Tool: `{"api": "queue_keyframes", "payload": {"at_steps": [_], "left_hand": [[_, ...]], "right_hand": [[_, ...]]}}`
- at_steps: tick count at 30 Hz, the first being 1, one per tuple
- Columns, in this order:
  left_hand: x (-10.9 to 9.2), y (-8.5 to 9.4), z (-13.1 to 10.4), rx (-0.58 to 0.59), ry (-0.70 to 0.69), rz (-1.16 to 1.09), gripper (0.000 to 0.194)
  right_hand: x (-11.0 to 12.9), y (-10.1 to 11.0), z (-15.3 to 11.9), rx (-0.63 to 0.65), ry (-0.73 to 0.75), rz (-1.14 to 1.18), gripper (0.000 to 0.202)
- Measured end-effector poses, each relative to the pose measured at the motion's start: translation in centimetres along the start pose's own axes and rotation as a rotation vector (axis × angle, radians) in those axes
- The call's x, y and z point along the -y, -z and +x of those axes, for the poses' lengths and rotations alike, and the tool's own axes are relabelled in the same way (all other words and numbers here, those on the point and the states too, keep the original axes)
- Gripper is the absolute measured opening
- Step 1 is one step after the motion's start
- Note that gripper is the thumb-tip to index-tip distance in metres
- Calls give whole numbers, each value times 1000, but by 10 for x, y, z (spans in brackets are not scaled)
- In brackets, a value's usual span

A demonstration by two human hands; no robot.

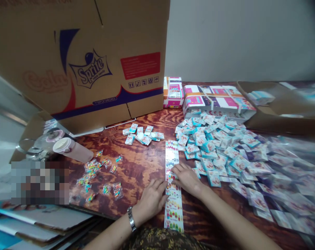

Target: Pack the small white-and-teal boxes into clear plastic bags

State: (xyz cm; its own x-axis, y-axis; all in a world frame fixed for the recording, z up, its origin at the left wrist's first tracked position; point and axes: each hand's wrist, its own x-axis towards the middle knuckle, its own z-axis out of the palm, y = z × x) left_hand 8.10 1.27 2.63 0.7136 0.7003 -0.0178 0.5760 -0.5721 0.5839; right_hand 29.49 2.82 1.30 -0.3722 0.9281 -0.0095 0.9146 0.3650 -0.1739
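A long narrow strip of colourful stickers (174,205) lies on the reddish wooden table (102,147), running away from my body. My left hand (153,196), with a metal watch band at the wrist, touches the strip's left edge, fingers bent and pressed together. From the right, my right hand (186,177) rests over the strip, its fingers curled on the printed surface. To the right spreads a large heap of small white and blue packets (212,146). Small clear bags of coloured candy (92,166) lie at the left.
A large cardboard box (100,62) stands at the back left. Wrapped bundles (215,99) and an open carton (272,114) are behind the heap. A few packets (139,134) sit mid-table. A pinkish bottle (75,150) lies left, above stacked flat cardboard (42,217).
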Motion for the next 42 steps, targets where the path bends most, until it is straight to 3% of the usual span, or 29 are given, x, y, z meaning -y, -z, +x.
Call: {"api": "queue_keyframes", "payload": {"at_steps": [10,13,18,21,24,26,29,32,35,38,42], "left_hand": [[-5,3,0,-8,-15,-52,47],[-3,1,0,-38,-3,-82,53],[1,4,5,-143,-33,-182,71],[0,8,10,-206,-31,-299,40],[-3,9,11,-206,58,-428,18],[-5,9,11,-270,106,-503,24],[-6,15,8,-390,162,-591,50],[-9,22,6,-257,108,-695,58],[-14,22,7,-147,42,-829,49],[-17,15,10,-128,112,-932,33],[-13,6,11,-88,205,-1088,32]], "right_hand": [[6,-3,1,15,-73,37,23],[11,0,1,57,-73,52,13],[30,33,-5,24,44,267,13],[37,66,-8,-75,69,542,15],[37,88,-7,-198,-54,673,14],[38,93,-5,-241,-78,714,13],[43,90,-1,-225,-1,784,14],[51,84,0,-244,-8,873,15],[54,79,1,-259,-84,959,14],[51,76,2,-265,-132,1033,15],[45,74,0,-312,-203,1052,16]]}}
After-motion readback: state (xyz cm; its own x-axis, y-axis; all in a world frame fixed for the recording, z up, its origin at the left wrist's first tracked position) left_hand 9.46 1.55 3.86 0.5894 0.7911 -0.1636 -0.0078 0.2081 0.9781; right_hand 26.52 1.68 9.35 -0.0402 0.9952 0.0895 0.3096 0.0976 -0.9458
